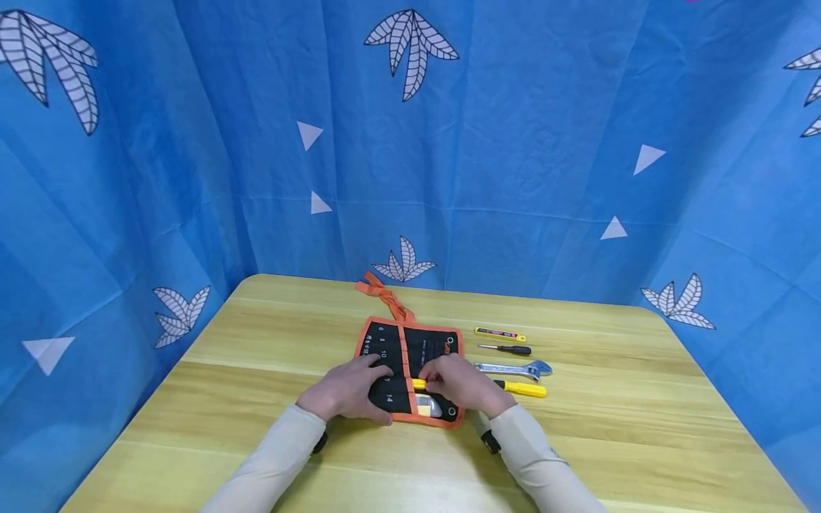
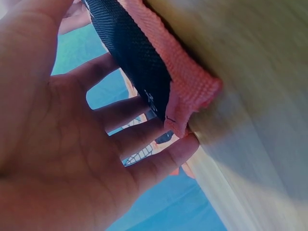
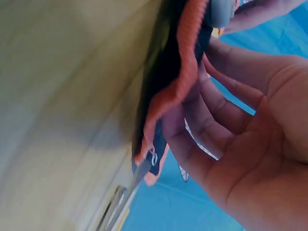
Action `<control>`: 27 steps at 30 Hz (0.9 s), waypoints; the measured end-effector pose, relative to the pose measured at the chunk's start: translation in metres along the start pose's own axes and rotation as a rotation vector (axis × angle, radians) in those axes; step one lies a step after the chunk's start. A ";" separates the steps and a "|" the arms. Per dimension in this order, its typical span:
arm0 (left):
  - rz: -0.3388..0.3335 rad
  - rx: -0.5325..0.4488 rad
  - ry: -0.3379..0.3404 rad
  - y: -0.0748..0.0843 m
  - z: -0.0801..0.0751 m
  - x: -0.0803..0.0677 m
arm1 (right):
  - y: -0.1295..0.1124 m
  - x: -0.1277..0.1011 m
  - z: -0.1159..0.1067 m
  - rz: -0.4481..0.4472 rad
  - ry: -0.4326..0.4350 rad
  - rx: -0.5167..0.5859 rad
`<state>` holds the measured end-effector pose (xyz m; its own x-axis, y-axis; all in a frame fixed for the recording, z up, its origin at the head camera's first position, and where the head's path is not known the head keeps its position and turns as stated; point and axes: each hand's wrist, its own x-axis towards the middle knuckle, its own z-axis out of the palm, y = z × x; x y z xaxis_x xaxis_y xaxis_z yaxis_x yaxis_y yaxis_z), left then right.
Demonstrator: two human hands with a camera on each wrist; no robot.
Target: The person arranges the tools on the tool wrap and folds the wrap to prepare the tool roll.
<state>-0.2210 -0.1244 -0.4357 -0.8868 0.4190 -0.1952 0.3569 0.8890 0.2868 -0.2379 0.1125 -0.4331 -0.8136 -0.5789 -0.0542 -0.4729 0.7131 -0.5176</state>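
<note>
While both sleeved forearms reach in from the near edge of the wooden table (image 1: pixel 256 442), the left hand (image 1: pixel 349 390) lies flat on the near left part of the black tool pouch (image 1: pixel 410 356), its fingers straight and spread over the fabric, pressing rather than gripping. The left wrist view shows those fingers (image 2: pixel 144 159) slack beside the pouch's orange-bound corner. The right hand (image 1: pixel 463 383) rests on the pouch's near right part, its fingers curled round a yellow-handled tool (image 1: pixel 419 385) whose end shows between the two hands; the pouch sits directly under both palms. A grey and yellow item (image 1: pixel 428 406) shows in a pocket at the pouch's near edge, just below the right hand.

Just right of the pouch lies a yellow-handled screwdriver (image 1: pixel 522 389), then an adjustable wrench (image 1: pixel 513 368), a black-handled screwdriver (image 1: pixel 508 349) and a yellow utility knife (image 1: pixel 500 333). The pouch's orange tie strap (image 1: pixel 383 293) trails toward the far edge, before the blue leaf-print curtain (image 1: pixel 513 142).
</note>
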 end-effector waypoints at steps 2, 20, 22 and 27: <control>-0.001 0.008 0.005 0.000 0.000 0.000 | 0.001 -0.002 -0.003 0.006 -0.002 0.013; -0.004 0.000 -0.003 0.001 0.001 -0.001 | 0.037 -0.043 -0.040 -0.062 0.095 -0.034; -0.004 0.001 -0.002 0.001 0.001 -0.001 | 0.042 -0.048 -0.043 -0.060 0.104 -0.045; -0.004 0.005 0.000 0.000 0.000 -0.002 | 0.054 -0.062 -0.051 -0.045 0.124 -0.080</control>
<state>-0.2191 -0.1249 -0.4349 -0.8883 0.4153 -0.1961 0.3548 0.8917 0.2810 -0.2300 0.2071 -0.4145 -0.8242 -0.5613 0.0755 -0.5311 0.7197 -0.4473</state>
